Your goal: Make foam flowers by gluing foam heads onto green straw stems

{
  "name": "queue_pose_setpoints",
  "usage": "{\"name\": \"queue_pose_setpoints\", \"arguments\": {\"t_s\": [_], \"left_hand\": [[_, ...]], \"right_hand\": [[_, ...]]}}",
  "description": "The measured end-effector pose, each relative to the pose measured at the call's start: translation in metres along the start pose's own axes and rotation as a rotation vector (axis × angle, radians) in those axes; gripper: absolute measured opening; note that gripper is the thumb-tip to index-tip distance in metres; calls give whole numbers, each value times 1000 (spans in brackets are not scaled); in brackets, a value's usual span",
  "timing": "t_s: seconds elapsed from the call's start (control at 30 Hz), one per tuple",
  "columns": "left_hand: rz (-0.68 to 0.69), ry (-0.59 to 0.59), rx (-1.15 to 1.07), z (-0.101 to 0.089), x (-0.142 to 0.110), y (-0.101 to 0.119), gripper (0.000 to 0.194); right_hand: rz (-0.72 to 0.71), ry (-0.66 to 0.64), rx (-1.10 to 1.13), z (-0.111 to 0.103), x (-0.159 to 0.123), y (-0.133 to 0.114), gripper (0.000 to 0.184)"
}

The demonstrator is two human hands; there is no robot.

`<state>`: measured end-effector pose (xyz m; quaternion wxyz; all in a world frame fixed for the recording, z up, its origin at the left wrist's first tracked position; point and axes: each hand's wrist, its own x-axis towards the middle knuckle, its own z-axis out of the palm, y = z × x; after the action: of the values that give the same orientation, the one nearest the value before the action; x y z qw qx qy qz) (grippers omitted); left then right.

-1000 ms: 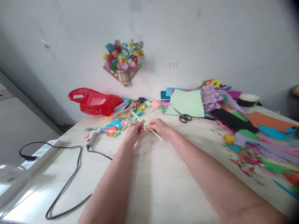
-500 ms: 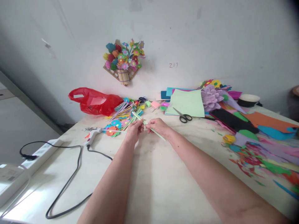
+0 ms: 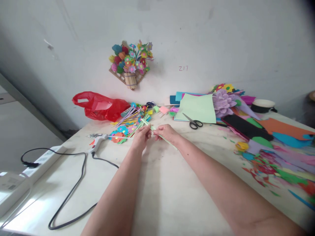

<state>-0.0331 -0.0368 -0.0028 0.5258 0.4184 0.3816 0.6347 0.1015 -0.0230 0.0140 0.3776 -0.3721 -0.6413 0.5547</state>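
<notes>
A narrow pale green strip point(image 3: 169, 143), paper or foam, runs slantwise between my hands above the table. My left hand point(image 3: 142, 135) pinches it near its far end, fingers closed. Just to the right, my right hand point(image 3: 164, 131) grips the same strip, and its near end trails below the wrist. More pale green strips point(image 3: 138, 126) lie behind my left hand. Beside them are cut flower shapes point(image 3: 118, 137) in blue, orange and green. The fingertips partly hide where the strip is held.
A white glue gun point(image 3: 98, 143) with a black cord point(image 3: 82, 177) lies left. Scissors point(image 3: 195, 124) rest by a pale green sheet point(image 3: 198, 106). A red plastic bag point(image 3: 100, 106) stands at the back. A phone point(image 3: 246, 127) and coloured scraps point(image 3: 265, 165) lie right.
The strip has slid slightly toward the lower right, with its near end now farther out. Both hands stay almost in place, still closed on it.
</notes>
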Motion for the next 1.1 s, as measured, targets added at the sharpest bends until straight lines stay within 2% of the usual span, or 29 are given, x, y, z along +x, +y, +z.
{"name": "queue_pose_setpoints", "arguments": {"t_s": [0.13, 0.27, 0.4, 0.53, 0.63, 0.77, 0.93, 1.1], "left_hand": [[25, 60, -24, -3, 1, 2, 26], [34, 29, -10, 0, -1, 2, 25], [35, -20, 15, 3, -2, 0, 25], [63, 37, 5, 2, 0, 0, 26], [71, 73, -9, 0, 1, 0, 26], [67, 34, 14, 2, 0, -1, 26], [43, -26, 63, 4, -1, -3, 28], [65, 3, 115, 2, 0, -5, 31]], "right_hand": [[42, -20, -5, 2, -2, -1, 17], [109, -40, 26, 3, -4, -5, 15], [59, -13, 2, 3, -4, -6, 17], [28, -8, -30, 3, -1, -3, 17], [40, -27, -33, 4, 0, -2, 17], [74, -53, -5, 6, -1, -4, 17], [75, 1, 23, 7, -4, -10, 23], [75, -11, 22, 8, -6, -13, 23]]}}
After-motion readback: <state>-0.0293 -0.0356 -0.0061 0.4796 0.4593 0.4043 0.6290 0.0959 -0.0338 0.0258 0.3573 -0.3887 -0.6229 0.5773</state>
